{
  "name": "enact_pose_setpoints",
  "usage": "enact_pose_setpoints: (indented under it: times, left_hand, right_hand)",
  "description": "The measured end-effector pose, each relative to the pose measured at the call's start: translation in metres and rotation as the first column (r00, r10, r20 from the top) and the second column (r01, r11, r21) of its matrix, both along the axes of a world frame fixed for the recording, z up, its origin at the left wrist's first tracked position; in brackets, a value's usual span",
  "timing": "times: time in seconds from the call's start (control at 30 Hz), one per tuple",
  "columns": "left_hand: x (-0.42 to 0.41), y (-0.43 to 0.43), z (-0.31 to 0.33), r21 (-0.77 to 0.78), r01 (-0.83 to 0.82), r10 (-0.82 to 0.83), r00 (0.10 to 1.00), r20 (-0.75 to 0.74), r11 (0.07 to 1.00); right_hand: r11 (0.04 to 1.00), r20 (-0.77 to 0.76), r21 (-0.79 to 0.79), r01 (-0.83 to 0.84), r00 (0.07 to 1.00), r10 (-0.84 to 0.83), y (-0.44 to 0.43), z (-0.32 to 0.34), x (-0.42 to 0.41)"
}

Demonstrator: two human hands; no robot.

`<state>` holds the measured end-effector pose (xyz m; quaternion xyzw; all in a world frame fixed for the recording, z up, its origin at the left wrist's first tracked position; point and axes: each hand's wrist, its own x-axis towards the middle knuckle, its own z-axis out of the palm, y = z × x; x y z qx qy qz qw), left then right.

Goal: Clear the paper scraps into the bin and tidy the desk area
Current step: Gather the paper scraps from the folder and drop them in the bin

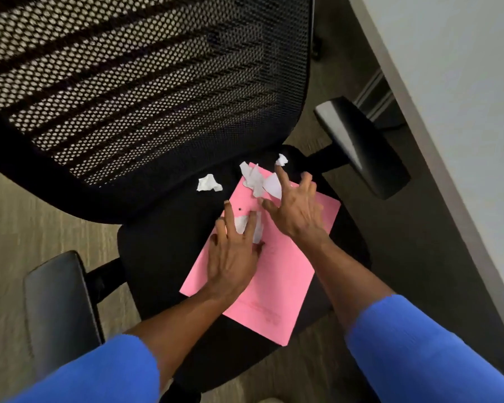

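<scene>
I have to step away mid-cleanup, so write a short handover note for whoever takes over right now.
Left hand: flat on the pink sheet, fingers spread over a white scrap; grips nothing.
Right hand: open, fingers spread beside the scrap cluster at the sheet's far edge.
Loose scraps on the chair seat: one left of the sheet, one beyond the right fingertips.
Done: nothing binned that shows.
Left: gather all scraps, bin them; no bin in view.

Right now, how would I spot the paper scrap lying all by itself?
Find the black chair seat below the mesh backrest, then the pink sheet on it. Left of the sheet's top corner sits one crumpled white scrap, alone on the black fabric; the other scraps lie on the sheet or by the fingers.
</scene>
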<state>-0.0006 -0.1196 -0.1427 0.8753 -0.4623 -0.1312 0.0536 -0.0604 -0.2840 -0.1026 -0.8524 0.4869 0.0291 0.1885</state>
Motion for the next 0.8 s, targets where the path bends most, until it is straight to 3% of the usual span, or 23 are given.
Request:
enact_pose_setpoints:
  times: [0.33, 0.6, 0.73, 0.8]
  left_hand:
    - [0.024, 0.009, -0.015, -0.134, 0.220, -0.215, 0.975, 0.048, 0.966]
    - [0.048, 0.018, -0.019, -0.278, 0.346, -0.365, 0.931, -0.019, 0.896]
    - [0.054, 0.017, -0.023, -0.313, 0.247, -0.316, 0.929, -0.191, 0.917]
    - [0.054, 0.015, -0.024, -0.302, 0.047, -0.164, 0.912, -0.375, 0.952]
  right_hand:
    - [0.958, -0.170, -0.056, -0.283, 0.948, 0.270, -0.007, -0.012, 0.050]
    - [0.968, -0.104, -0.069, -0.243, 0.966, 0.235, 0.003, -0.016, 0.040]
    - [0.985, -0.038, -0.087, -0.146, 0.989, 0.143, 0.007, -0.014, 0.032]
    - [0.992, 0.012, -0.083, -0.091, 0.996, 0.093, 0.007, -0.014, 0.028]
